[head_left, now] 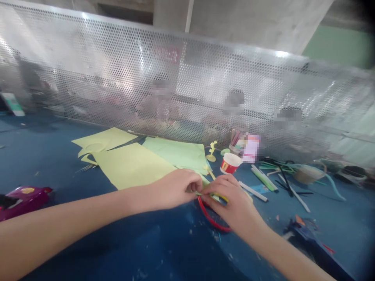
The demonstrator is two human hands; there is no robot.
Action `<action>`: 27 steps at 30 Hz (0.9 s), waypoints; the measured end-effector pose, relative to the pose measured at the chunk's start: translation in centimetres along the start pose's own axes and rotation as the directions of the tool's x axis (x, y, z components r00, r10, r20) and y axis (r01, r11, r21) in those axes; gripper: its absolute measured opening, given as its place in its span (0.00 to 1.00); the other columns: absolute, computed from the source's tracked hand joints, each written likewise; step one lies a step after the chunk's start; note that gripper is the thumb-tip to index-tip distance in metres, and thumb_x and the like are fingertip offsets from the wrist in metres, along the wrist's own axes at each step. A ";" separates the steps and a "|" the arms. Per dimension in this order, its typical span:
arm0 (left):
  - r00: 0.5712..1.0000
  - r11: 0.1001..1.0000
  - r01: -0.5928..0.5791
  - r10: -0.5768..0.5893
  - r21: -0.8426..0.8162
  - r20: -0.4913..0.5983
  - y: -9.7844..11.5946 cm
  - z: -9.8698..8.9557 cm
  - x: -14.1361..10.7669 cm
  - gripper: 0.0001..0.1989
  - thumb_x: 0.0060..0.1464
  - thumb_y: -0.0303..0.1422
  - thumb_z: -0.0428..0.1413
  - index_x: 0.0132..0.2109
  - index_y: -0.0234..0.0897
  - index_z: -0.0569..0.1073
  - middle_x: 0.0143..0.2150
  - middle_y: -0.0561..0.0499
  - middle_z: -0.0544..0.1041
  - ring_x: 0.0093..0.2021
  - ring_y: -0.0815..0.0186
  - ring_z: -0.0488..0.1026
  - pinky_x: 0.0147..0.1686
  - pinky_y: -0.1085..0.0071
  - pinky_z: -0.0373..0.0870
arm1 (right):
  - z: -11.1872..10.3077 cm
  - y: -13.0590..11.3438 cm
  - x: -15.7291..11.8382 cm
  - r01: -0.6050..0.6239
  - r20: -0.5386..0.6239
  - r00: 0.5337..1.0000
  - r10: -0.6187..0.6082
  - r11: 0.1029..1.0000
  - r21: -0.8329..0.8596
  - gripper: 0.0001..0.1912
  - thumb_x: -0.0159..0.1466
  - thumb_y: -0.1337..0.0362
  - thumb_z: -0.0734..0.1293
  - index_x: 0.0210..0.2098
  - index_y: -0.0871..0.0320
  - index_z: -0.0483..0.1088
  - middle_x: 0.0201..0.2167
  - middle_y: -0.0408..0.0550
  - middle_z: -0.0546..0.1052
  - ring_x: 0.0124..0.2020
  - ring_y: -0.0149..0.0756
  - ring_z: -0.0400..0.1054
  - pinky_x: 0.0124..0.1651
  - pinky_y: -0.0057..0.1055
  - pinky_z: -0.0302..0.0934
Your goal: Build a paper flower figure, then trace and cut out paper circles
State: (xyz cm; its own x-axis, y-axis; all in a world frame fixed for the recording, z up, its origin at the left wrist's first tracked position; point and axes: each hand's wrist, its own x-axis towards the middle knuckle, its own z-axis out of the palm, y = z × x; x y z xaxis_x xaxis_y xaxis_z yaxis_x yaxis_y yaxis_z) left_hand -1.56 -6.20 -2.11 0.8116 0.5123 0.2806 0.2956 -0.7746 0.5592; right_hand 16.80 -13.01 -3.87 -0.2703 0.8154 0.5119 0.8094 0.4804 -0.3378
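Observation:
My left hand (181, 187) is closed in a pinch at the middle of the view, on a small green piece whose shape is mostly hidden. Fingertips of my right hand (225, 195) meet it from the other side, closed round the same green piece. Something yellow shows under the right fingers. Below both hands a red ring-shaped strip (215, 223) curves over the blue table (140, 242). Yellow paper sheets (133, 164) and a light green sheet (178, 152) lie beyond my left hand.
A red and white paper cup (230, 163) stands beyond my right hand, with marker pens (264, 178) beside it. A purple object (26, 201) lies left, a dark blue pouch (316, 248) right. A perforated metal screen (117, 74) crosses the back; people show blurred behind it.

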 end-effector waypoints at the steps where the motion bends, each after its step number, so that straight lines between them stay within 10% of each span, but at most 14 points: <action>1: 0.999 1.000 -0.002 0.002 -0.012 0.045 0.4 0.8 -1.1 0.05 0.46 0.25 0.56 0.32 0.38 0.71 0.29 0.53 0.70 0.30 0.67 0.67 0.28 0.74 0.59 | 0.3 -0.7 -1.6 -0.001 0.030 1.000 0.001 1.000 0.005 0.03 0.58 0.63 0.67 0.30 0.51 0.73 0.30 0.45 0.76 0.39 0.41 0.64 0.43 0.39 0.58; 9: 0.954 0.995 0.072 -0.047 -0.073 0.297 3.1 6.6 -7.8 0.03 0.47 0.26 0.57 0.31 0.39 0.72 0.29 0.53 0.71 0.30 0.67 0.68 0.28 0.75 0.60 | 1.9 -3.3 -11.8 -0.030 0.182 0.983 0.016 0.997 0.072 0.05 0.59 0.68 0.65 0.31 0.51 0.71 0.30 0.44 0.76 0.36 0.38 0.64 0.44 0.39 0.58; 27: 0.975 0.981 0.078 -0.038 -0.178 0.218 3.6 7.5 -10.1 0.10 0.48 0.24 0.57 0.38 0.42 0.76 0.41 0.55 0.73 0.42 0.69 0.69 0.47 0.75 0.62 | 0.7 -3.9 -12.5 -0.170 0.346 0.935 0.078 0.955 0.245 0.07 0.56 0.73 0.65 0.31 0.54 0.68 0.33 0.43 0.73 0.39 0.36 0.64 0.43 0.35 0.59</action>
State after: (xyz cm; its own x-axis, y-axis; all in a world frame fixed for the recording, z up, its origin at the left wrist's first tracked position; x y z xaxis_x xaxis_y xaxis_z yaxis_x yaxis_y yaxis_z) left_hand -4.89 -16.92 -8.76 0.8900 0.4484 0.0828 0.2636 -0.6541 0.7090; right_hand 16.63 -24.87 -9.49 -0.3702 0.9114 0.1795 0.6908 0.3993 -0.6027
